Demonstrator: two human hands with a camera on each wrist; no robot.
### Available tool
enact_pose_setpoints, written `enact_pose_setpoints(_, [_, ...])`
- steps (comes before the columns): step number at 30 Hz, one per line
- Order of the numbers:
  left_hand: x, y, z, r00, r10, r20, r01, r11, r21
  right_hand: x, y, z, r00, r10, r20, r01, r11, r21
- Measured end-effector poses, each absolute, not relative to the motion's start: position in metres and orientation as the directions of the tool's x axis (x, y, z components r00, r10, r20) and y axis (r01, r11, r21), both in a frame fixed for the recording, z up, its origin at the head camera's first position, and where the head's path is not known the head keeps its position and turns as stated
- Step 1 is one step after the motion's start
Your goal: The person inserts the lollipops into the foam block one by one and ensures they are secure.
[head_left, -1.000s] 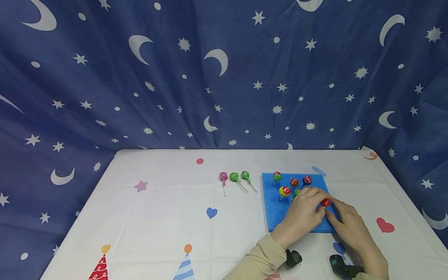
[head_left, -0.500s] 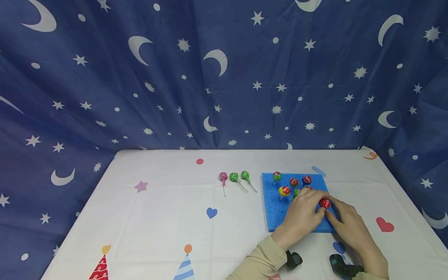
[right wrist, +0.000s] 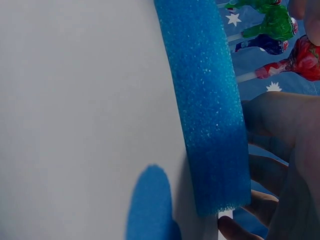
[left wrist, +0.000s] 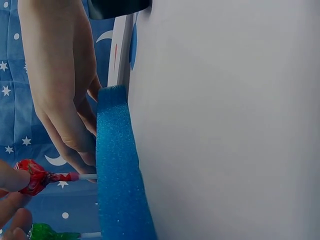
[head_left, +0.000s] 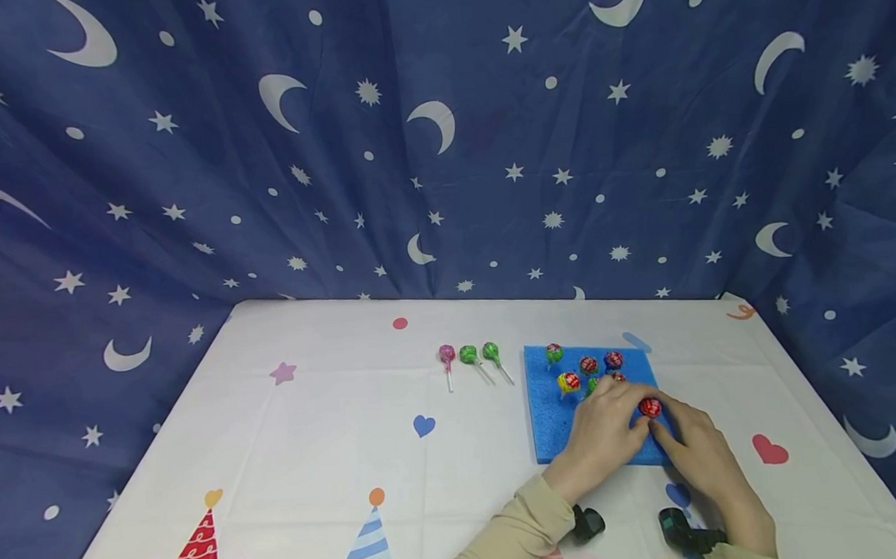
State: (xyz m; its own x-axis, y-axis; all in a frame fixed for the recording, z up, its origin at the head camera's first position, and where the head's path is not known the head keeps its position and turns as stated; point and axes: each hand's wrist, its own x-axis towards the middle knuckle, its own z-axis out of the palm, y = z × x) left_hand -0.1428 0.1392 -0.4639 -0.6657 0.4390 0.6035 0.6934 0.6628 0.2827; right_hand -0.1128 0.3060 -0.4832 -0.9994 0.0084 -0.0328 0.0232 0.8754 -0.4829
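Head view: pinched between thumb and fingers of the left hand (head_left: 605,427), a glossy red-wrapped ball lollipop (head_left: 650,407) on a pale stick; grip closed on the wrapped head; located over the near right part of a blue rectangular foam board (head_left: 554,425); in left wrist view, stick end meeting the foam face; cannot tell how deep. Just to the right, the right hand (head_left: 703,452), unclenched, fingers resting at the board's right edge; thumb near the held lollipop.

Standing in the foam, farther from the hands: green-and-red lollipop (head_left: 554,352) near the far left corner; dark red lollipop (head_left: 588,365) and dark blue-and-red lollipop (head_left: 613,361) to its right; yellow-and-red lollipop (head_left: 568,382) nearer; just beside the left hand and partly hidden, green lollipop (head_left: 593,386) and small red lollipop (head_left: 618,378).

Left of the board, lying apart from it on a white printed tablecloth (head_left: 333,409): pink lollipop (head_left: 447,353), bright green lollipop (head_left: 469,354), second bright green lollipop (head_left: 491,350); side by side in a row, sticks toward the near edge.

At the wrists: black devices (head_left: 590,523), beige sleeves (head_left: 515,527); behind everything, navy fabric backdrop (head_left: 486,128) with white moons and stars.
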Motion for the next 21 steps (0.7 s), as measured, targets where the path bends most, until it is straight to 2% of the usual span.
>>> enact_pose_setpoints(7, [-0.141,0.137,-0.464,-0.668,0.424,0.611,0.686,0.668,0.287,-0.113,0.307,-0.484,-0.999,0.005,-0.031,0.019,0.875,-0.483])
enact_pose_setpoints(21, [-0.136,0.117,-0.450,-0.721,0.390,0.573,0.673,0.592,0.443,-0.115,0.306,-0.486,-0.997,0.032,-0.073,0.063,0.883,-0.465])
